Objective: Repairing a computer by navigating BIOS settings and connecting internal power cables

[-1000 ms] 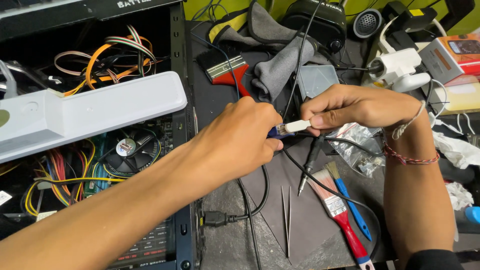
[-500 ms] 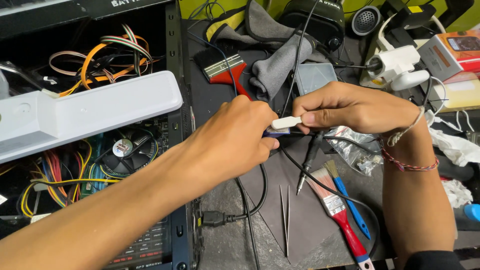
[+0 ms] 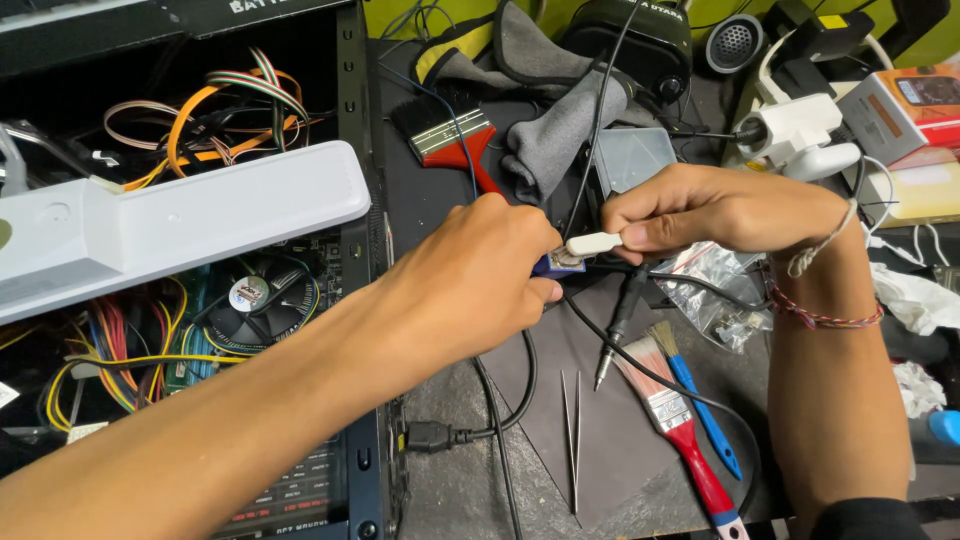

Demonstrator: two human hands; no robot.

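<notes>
Cluttered workbench (image 3: 450, 480), left hand (image 3: 480, 275) grip closed on blue part (image 3: 556, 265), right hand (image 3: 700, 210) pinching white connector (image 3: 592, 243)

bright, even light from above; soft shadows under the hands. white lamp bar (image 3: 180, 225) glares slightly. picture sharp throughout, mild wide-angle stretch toward the corners.

Dark, cluttered desk (image 3: 450, 490). Lying directly on it: steel tweezers (image 3: 573, 440), red-handled paintbrush (image 3: 680, 425) beside thin blue brush (image 3: 700, 405), black power plug (image 3: 432, 436), grey cloth (image 3: 555, 140), clear plastic bag (image 3: 715, 290), open computer case (image 3: 200, 300).
</notes>
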